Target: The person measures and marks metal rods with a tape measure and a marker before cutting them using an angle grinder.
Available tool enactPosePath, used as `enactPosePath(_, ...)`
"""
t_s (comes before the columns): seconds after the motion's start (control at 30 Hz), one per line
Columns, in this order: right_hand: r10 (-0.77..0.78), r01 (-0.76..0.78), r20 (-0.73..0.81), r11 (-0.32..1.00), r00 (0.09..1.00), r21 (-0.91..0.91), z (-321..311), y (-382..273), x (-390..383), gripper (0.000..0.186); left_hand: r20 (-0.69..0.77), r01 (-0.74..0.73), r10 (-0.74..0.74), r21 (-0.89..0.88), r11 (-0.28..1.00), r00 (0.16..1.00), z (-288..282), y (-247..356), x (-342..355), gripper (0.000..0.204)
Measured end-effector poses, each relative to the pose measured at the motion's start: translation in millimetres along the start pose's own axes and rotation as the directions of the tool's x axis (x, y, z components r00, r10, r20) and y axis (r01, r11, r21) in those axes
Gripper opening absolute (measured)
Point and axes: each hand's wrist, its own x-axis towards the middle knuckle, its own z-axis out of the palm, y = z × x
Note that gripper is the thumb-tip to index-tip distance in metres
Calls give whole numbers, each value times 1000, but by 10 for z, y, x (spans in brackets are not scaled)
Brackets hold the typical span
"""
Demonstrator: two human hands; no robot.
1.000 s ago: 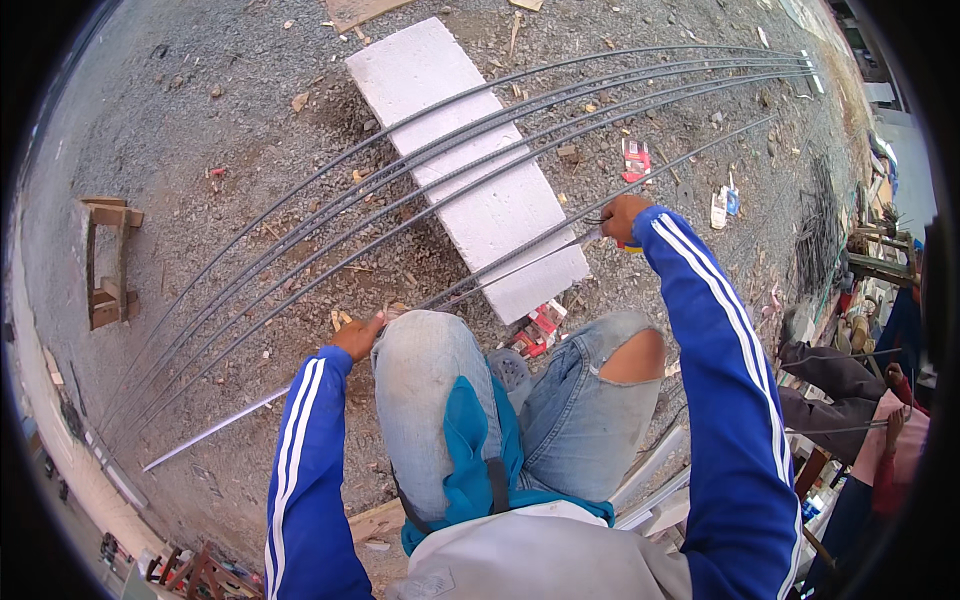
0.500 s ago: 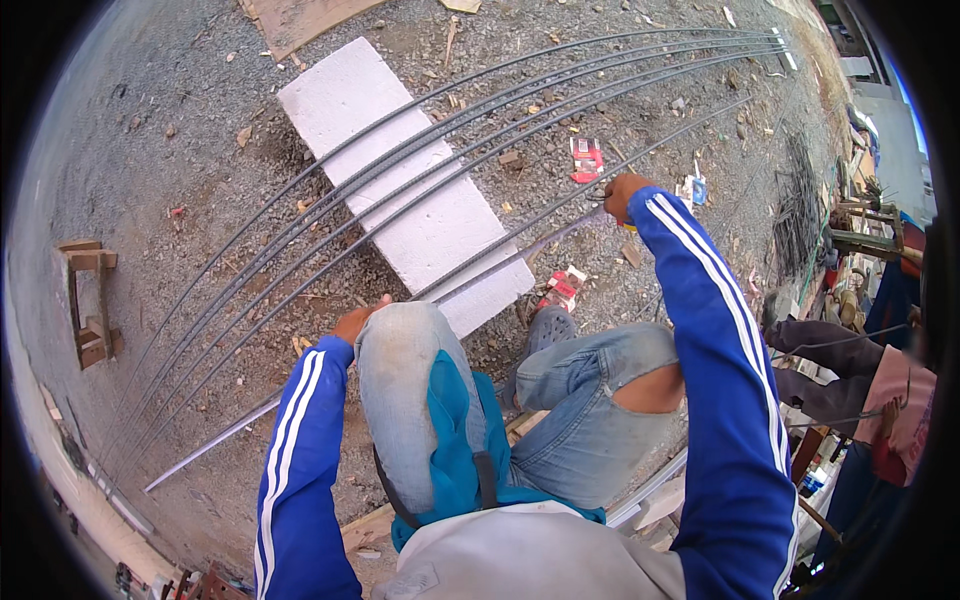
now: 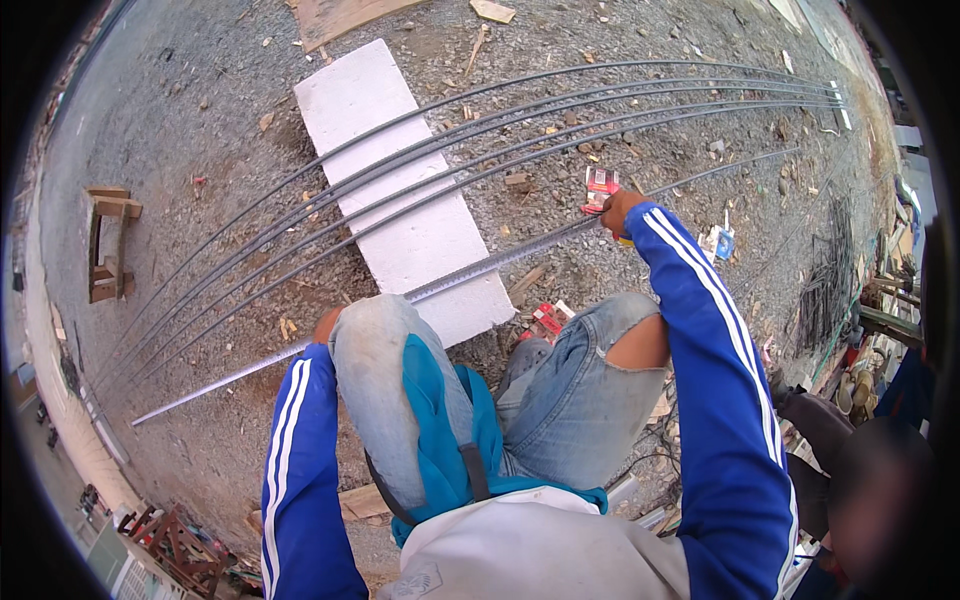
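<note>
A pale tape measure blade (image 3: 460,276) stretches along a dark steel rebar (image 3: 680,182), the two lying side by side over a white foam block (image 3: 372,118). My right hand (image 3: 622,212) is closed around the bar and blade beyond my right knee. A bit of yellow shows under that hand, but most of what it grips is hidden. My left hand (image 3: 326,324) is beside my left knee, next to the blade, its fingers hidden behind the knee. Several more rebars (image 3: 440,140) cross the block farther out, bending in the fisheye view.
Gravel with scraps surrounds me. A small wooden stand (image 3: 112,245) is at the left and a wooden board (image 3: 345,18) at the far edge. Red-and-white packets (image 3: 600,188) lie near my right hand. Thin dark rods (image 3: 828,275) are piled at right, with another person (image 3: 825,440) nearer.
The blade has come up against the rebar beside my right hand, where a gap showed before. My right knee has shifted inward, and the whole view has turned slightly.
</note>
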Motion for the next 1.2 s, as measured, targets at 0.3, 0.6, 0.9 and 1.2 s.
enactPosePath(0.3,42,-42,-41,999,998,-11,-35,56,-23,34,-491,-250,-183,-687,682,852,-508,765,-205,40)
enactPosePath(0.6,106,-105,-43,994,993,23,23,114,-156,33,-647,-553,199,-405,728,736,-862,2713,-995,37)
enactPosePath(0.9,149,-137,-77,980,986,143,141,325,-166,34,-390,-287,237,-74,955,890,158,3091,-586,38)
enactPosePath(1.2,148,-97,-156,951,977,294,215,455,-240,30,-431,-158,153,25,987,889,276,2917,-216,21)
